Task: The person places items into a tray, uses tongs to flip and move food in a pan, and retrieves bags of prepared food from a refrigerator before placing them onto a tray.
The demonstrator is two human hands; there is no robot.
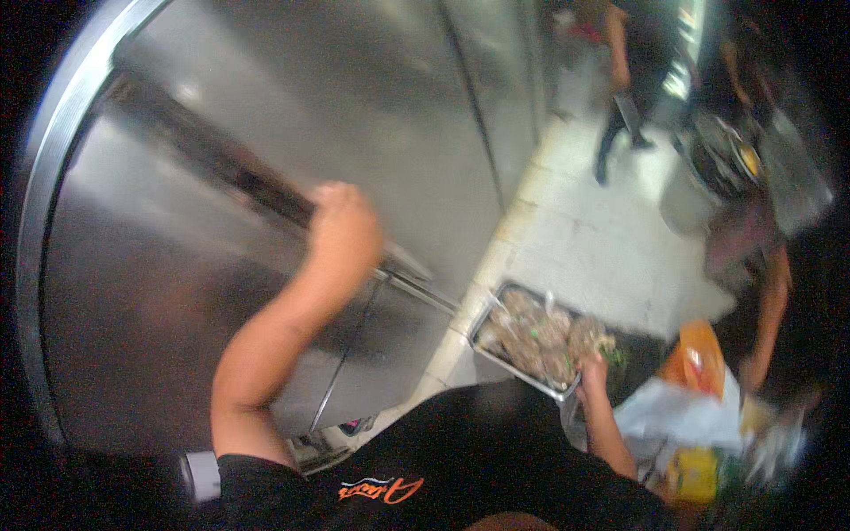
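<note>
My right hand (593,373) grips the near right corner of a rectangular metal pan (524,378), held at my front. Inside the pan lies a pile of brownish food pieces (531,335), with what look like clear plastic bags and bits of green; motion blur hides the detail. My left arm is raised, elbow bent. The left hand (345,216) is at the dark gap between two stainless-steel panels (412,133) of a large cabinet, perhaps a refrigerator. Its fingers are blurred and turned away, so whether they hold the edge cannot be told.
A pale tiled floor (584,232) runs along the cabinet. Ahead, a person carries a broad-bladed knife (627,113). Another person's arm (773,318) is close on the right, beside an orange bag (697,358), white plastic (677,411) and a yellow item (694,472). Pans (724,159) are stacked farther off.
</note>
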